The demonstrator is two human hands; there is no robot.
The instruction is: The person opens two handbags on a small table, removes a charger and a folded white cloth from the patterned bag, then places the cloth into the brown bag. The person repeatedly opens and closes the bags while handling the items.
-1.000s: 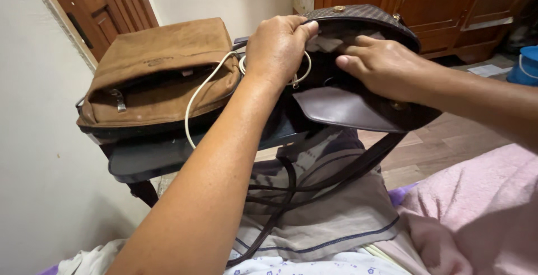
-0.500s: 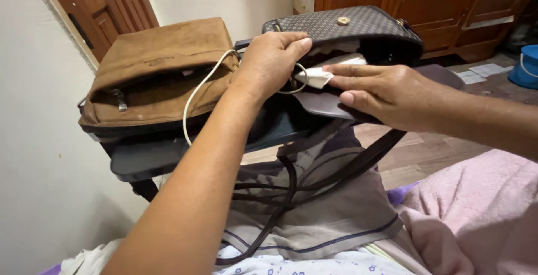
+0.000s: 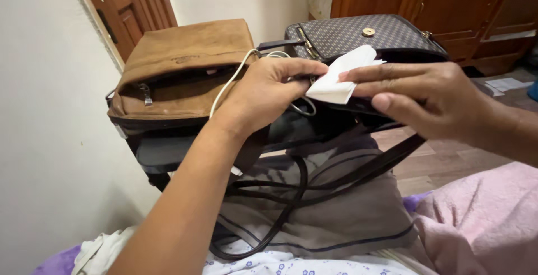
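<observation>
White wall to the left, wooden door (image 3: pixel 131 3) and cupboards (image 3: pixel 448 0) behind, and a small dark table (image 3: pixel 162 151) just beyond the hands. Two bags sit on it: one tan bag (image 3: pixel 179 73) left of the left hand, one dark patterned bag (image 3: pixel 364 37) right behind both hands. One white tissue (image 3: pixel 342 76) is held between the hands, just in front of the dark bag's opening. The left hand (image 3: pixel 263 93) curls its fingers together, fingertips against the tissue's near edge; whether it truly pinches it is hard to tell. The right hand (image 3: pixel 426 98) pinches the tissue's far side between thumb and flat fingers. One white cable (image 3: pixel 227 87) runs from the tan bag under the left hand; its end is hidden. Dark straps (image 3: pixel 314 188) loop below the wrists over a grey cloth (image 3: pixel 347 219), probably two, though they overlap. A pink blanket (image 3: pixel 487 219) lies under the right forearm, cut off at the edge. The dark bag's inside is hidden by the hands
</observation>
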